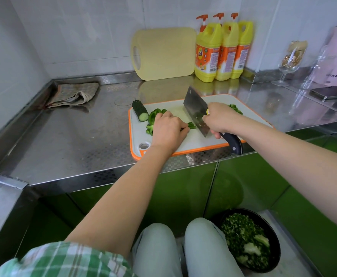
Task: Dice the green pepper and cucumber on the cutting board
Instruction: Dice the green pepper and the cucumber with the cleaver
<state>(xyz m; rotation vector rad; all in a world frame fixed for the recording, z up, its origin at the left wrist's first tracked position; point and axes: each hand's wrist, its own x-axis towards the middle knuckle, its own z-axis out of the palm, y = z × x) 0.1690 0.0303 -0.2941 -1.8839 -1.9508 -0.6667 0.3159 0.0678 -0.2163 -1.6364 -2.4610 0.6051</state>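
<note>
Left hand (pixel 168 128): is curling over a bundle of green pepper strips (pixel 190 125), pinning them to the board, with their cut ends poking out toward three o'clock

Right hand (pixel 220 118): is gripping the cleaver (pixel 196 110) high up where blade meets handle, the dark handle (pixel 231 141) trailing off toward five o'clock

Blade: is standing edge-down just beside the strip ends; whether it is touching them I cannot tell

Cutting board (pixel 175 108): is lying on the steel counter (pixel 73 136), orange rim overhanging the front edge a little

Cucumber (pixel 140 110): is waiting uncut at the board's ten o'clock corner, cut face turned toward me

More pepper pieces (pixel 153 115): are sitting between the cucumber and the left hand

Diced heap (pixel 236 108): is showing at two o'clock, behind the right wrist

How the pepper is going to handle: light and springy, I'd judge, with glossy skin likely to skid; strips are best bunched from above, knuckles forward and fingertips tucked back from the edge

How the cucumber is going to handle: firm, round, wet at the cut, so probably inclined to roll; I'd be halving it lengthwise and laying it flat side down before taking hold along its bumpy back
</note>
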